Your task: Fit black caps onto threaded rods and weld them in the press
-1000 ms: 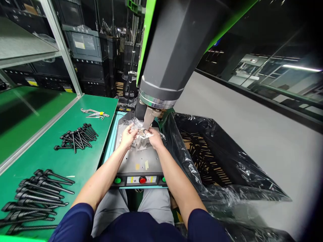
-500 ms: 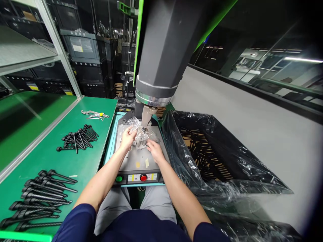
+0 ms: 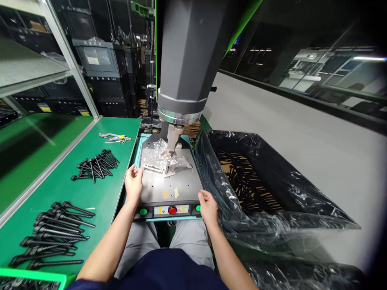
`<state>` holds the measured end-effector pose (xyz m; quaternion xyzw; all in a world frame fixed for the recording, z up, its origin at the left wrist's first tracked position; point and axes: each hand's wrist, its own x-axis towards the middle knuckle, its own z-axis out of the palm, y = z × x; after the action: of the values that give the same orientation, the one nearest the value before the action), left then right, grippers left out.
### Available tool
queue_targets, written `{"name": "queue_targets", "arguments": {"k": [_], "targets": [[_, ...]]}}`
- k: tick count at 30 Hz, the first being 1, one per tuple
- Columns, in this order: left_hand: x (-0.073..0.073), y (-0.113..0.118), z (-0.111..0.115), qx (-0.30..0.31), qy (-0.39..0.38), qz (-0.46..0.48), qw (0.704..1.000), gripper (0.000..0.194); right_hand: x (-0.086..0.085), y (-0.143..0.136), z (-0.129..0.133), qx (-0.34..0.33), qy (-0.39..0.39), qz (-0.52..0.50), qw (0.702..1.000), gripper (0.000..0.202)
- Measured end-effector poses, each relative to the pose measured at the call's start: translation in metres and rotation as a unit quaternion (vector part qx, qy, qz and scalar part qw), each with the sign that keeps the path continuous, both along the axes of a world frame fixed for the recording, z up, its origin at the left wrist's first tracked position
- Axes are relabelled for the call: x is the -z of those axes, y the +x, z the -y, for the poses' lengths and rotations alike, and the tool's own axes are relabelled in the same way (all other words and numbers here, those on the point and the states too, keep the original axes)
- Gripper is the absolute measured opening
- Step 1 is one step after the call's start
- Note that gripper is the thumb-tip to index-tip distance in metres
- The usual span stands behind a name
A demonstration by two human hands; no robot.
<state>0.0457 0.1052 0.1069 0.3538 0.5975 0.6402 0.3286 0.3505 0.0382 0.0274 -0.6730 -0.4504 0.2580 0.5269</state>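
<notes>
Two hands half curled at either side of a press plate, the film-wrapped work under the tool tip at the centre.
Left of centre, the left hand (image 3: 134, 185) is loosely bent, thumb apart from the fingers, by the edge of the metal plate (image 3: 160, 191); right of centre and lower, the right hand (image 3: 208, 207) is loosely curled just beside the right green button (image 3: 198, 208). Mid-frame, clear film (image 3: 155, 151) lies crumpled over the metal fixture (image 3: 154, 167), with the tapered tool tip (image 3: 173, 139) down at it; whether they touch cannot be told. A red button (image 3: 172, 210) sits at the plate's front. Black ribbed parts (image 3: 57, 229) lie at lower left on the green table (image 3: 102, 197); a black-lined bin (image 3: 302, 181) fills the right.
</notes>
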Motion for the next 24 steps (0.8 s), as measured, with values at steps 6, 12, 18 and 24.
{"name": "queue_targets", "arguments": {"k": [6, 12, 18, 24], "targets": [[0.072, -0.028, 0.092, -0.017, -0.089, -0.277, 0.957, 0.070, 0.056, 0.024, 0.032, 0.035, -0.017, 0.228, 0.973, 0.083], [0.111, -0.034, 0.108, 0.093, -0.111, -0.276, 0.950, 0.078, 0.076, 0.035, 0.039, -0.023, -0.082, 0.194, 0.977, 0.091], [0.111, -0.046, 0.110, 0.139, -0.117, -0.268, 0.946, 0.071, 0.076, 0.043, 0.041, -0.039, -0.069, 0.175, 0.981, 0.083], [0.109, -0.047, 0.110, 0.147, -0.127, -0.248, 0.949, 0.075, 0.073, 0.044, 0.042, -0.063, -0.080, 0.154, 0.983, 0.087]]}}
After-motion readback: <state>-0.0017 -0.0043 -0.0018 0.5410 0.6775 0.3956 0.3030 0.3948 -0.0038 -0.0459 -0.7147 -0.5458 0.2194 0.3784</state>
